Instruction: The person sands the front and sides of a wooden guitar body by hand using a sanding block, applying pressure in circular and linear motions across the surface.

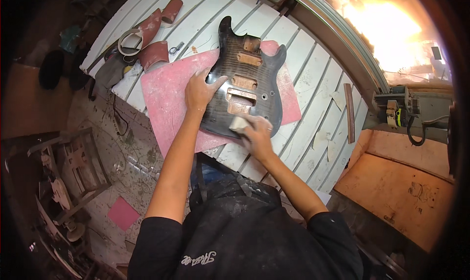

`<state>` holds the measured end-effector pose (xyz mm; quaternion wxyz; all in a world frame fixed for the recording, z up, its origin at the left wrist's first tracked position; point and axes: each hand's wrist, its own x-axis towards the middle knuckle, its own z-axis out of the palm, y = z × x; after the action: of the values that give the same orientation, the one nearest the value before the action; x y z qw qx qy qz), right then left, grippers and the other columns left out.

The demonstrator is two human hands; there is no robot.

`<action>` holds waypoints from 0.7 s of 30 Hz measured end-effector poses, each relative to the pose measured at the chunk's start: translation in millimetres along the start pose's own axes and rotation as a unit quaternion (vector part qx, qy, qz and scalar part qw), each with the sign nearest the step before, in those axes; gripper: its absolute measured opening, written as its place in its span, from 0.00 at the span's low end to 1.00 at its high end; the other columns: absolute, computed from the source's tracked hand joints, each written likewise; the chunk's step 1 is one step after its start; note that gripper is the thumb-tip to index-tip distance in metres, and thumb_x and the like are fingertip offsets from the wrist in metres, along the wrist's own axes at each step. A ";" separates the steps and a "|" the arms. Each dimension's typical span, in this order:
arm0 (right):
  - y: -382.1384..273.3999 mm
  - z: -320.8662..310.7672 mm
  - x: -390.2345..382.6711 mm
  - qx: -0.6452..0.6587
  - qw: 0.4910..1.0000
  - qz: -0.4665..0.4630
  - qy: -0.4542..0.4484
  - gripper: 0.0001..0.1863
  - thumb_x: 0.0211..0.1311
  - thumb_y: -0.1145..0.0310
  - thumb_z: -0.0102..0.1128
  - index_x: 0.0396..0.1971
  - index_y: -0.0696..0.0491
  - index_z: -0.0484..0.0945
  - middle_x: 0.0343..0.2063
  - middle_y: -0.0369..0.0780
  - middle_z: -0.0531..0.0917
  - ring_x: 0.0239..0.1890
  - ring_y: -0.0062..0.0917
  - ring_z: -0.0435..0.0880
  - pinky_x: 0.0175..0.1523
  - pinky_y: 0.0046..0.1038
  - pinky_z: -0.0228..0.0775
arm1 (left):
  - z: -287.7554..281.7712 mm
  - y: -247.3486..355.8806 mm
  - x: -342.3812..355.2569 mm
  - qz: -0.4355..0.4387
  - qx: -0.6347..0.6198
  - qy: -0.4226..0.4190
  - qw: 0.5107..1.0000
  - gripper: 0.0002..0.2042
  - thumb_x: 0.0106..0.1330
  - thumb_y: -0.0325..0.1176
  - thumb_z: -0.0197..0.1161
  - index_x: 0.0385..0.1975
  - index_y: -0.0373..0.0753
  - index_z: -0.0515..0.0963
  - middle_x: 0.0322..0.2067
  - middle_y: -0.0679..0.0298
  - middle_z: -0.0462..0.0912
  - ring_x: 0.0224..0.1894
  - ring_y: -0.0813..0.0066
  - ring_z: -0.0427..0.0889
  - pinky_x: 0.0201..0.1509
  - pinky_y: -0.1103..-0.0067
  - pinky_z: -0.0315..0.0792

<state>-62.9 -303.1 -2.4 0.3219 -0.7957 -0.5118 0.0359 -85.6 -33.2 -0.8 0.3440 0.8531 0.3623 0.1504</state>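
A smooth, faintly glossy dark guitar body (245, 70) shows bare matt wood in its cavities (249, 59), above a dusty, matt pink sheet (169, 96). At four o'clock, a wooden box (377, 187) looks dull.

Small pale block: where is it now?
Head view, near centre: the small pale block is in the right hand, at the near end of the dark wood-grained guitar body.

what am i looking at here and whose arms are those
This picture comes from one wide fisheye camera on a person's head, looking down, so straight edges bend. There is no robot: those arms are the wearer's own. On the slatted white table lies a dusty pink sheet, and on that a dark electric guitar body. The left hand lies spread on the body's left side; the right hand, slightly blurred, holds a small pale block against its near end.
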 end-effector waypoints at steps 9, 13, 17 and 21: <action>11.8 -14.8 -9.9 -0.061 0.986 0.114 0.109 0.11 0.54 0.75 0.72 0.38 0.48 0.85 0.62 0.47 0.80 0.62 0.48 0.74 0.67 0.50 0.60 | 1.3 2.4 0.9 0.001 0.003 -0.023 1.000 0.36 0.59 0.62 0.74 0.60 0.39 0.84 0.51 0.45 0.87 0.54 0.46 0.86 0.59 0.61 0.78; 0.2 -19.9 -13.0 -0.063 0.993 0.092 0.039 0.08 0.56 0.74 0.72 0.37 0.51 0.87 0.61 0.49 0.81 0.62 0.50 0.75 0.67 0.49 0.63 | -1.1 5.2 2.3 0.007 0.000 -0.015 1.000 0.37 0.59 0.62 0.74 0.59 0.37 0.84 0.52 0.45 0.87 0.54 0.46 0.86 0.59 0.60 0.78; 39.7 -25.4 36.9 -0.045 0.976 0.175 0.123 0.09 0.58 0.72 0.73 0.39 0.51 0.86 0.62 0.46 0.81 0.61 0.50 0.75 0.65 0.48 0.66 | 2.1 6.1 4.4 0.014 0.013 -0.013 1.000 0.37 0.59 0.62 0.73 0.60 0.37 0.84 0.53 0.45 0.87 0.56 0.46 0.85 0.61 0.61 0.78; 24.2 -18.5 22.6 -0.077 0.974 0.158 0.141 0.07 0.58 0.72 0.72 0.37 0.50 0.85 0.61 0.45 0.82 0.60 0.48 0.77 0.65 0.49 0.66 | 2.3 3.3 3.8 0.004 0.009 -0.026 1.000 0.37 0.60 0.62 0.73 0.60 0.37 0.84 0.55 0.46 0.86 0.57 0.46 0.84 0.62 0.61 0.78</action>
<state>-25.9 -299.5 5.1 0.3192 -0.8859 -0.3302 -0.0660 -80.1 -33.2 -0.2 0.3447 0.8613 0.3513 0.1264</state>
